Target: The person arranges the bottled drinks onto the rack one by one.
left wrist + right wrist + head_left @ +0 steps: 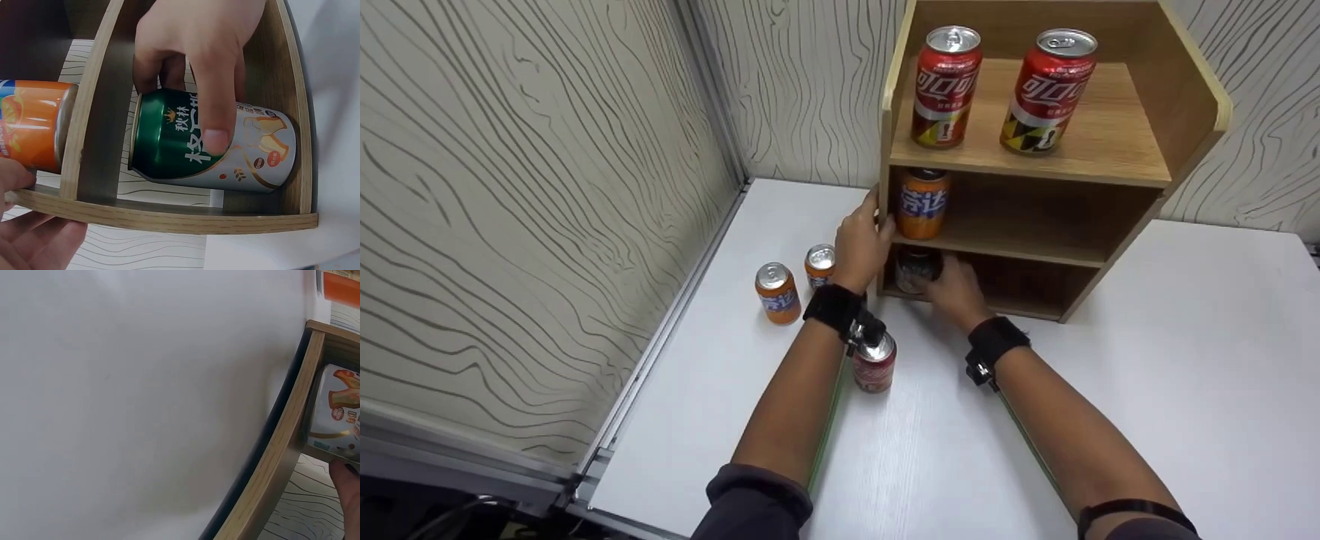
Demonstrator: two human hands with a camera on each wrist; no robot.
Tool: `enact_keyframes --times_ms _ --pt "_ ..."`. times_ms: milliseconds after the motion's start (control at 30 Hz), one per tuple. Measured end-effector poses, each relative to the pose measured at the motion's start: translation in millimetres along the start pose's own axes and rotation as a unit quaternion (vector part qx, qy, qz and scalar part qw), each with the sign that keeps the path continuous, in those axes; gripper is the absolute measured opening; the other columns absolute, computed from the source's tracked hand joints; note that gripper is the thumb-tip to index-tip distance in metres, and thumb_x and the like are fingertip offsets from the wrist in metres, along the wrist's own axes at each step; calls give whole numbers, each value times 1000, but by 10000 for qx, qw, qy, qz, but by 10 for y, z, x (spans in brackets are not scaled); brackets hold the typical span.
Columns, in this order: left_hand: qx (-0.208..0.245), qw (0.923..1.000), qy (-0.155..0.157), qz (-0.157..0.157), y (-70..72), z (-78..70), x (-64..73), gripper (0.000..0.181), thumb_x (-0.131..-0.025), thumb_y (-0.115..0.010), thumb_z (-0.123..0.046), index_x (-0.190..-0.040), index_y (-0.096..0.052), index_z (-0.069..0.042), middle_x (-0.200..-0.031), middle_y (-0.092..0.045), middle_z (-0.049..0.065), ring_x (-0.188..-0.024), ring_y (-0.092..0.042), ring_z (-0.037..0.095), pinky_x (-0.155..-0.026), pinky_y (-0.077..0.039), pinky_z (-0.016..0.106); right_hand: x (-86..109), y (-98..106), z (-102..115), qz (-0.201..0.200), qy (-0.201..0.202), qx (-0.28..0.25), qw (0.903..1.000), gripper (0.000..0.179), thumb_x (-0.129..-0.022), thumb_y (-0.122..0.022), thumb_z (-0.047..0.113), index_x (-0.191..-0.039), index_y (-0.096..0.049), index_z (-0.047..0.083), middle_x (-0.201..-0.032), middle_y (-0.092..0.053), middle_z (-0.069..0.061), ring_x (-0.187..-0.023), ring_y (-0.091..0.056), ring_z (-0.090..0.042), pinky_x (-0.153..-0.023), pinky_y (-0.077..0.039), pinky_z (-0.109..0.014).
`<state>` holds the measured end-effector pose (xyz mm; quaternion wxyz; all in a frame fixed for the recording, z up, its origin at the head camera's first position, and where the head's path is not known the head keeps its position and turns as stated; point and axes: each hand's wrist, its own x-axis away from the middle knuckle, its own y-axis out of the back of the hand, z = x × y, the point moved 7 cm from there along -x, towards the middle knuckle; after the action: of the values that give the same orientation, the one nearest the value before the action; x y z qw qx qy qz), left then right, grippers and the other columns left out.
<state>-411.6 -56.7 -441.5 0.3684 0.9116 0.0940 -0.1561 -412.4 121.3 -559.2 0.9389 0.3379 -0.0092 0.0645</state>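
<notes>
My right hand (958, 292) reaches into the lower left compartment of the wooden shelf (1035, 174). It grips a green-and-silver drink can (160, 138), which stands inside near the left side panel; the left wrist view shows the thumb across the can's label. My left hand (862, 246) holds the shelf's left side panel, thumb at its front edge and fingers along its outer face. An orange soda can (922, 206) stands just above, in the middle compartment, close to the left thumb. In the right wrist view only the can's silver lower part (334, 413) shows.
Two red cola cans, a left one (946, 90) and a right one (1048, 94), stand on the top shelf. Two orange cans, one nearer (778, 296) and one partly hidden (819, 262), stand left of the shelf. A red can (874, 369) stands beside my left forearm on the white table (945, 450).
</notes>
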Motion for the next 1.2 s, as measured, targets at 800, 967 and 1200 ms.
enact_keyframes --times_ms 800,967,1200 --pt "-61 9999 128 -7 -8 27 7 51 -105 -63 -20 -153 -52 -8 -137 -72 16 -117 -75 28 -95 -63 41 479 276 106 -589 1537 433 9854 81 -88 -86 31 -153 -47 1 -148 -57 -27 -133 -60 -46 -112 -49 -59" --pt "-78 10000 49 39 -5 8 7 52 -105 -62 -19 -154 -50 -7 -137 -72 16 -117 -75 28 -94 -63 40 563 340 112 -579 1615 625 9832 79 -89 -85 31 -152 -49 0 -150 -56 -26 -136 -58 -45 -115 -47 -58" --pt "-108 9999 92 75 -16 5 6 53 -105 -62 -18 -155 -49 -7 -139 -70 16 -120 -74 27 -97 -62 39 689 453 89 -713 1713 626 9806 76 -90 -85 32 -150 -51 -1 -147 -59 -25 -135 -59 -43 -114 -49 -57"
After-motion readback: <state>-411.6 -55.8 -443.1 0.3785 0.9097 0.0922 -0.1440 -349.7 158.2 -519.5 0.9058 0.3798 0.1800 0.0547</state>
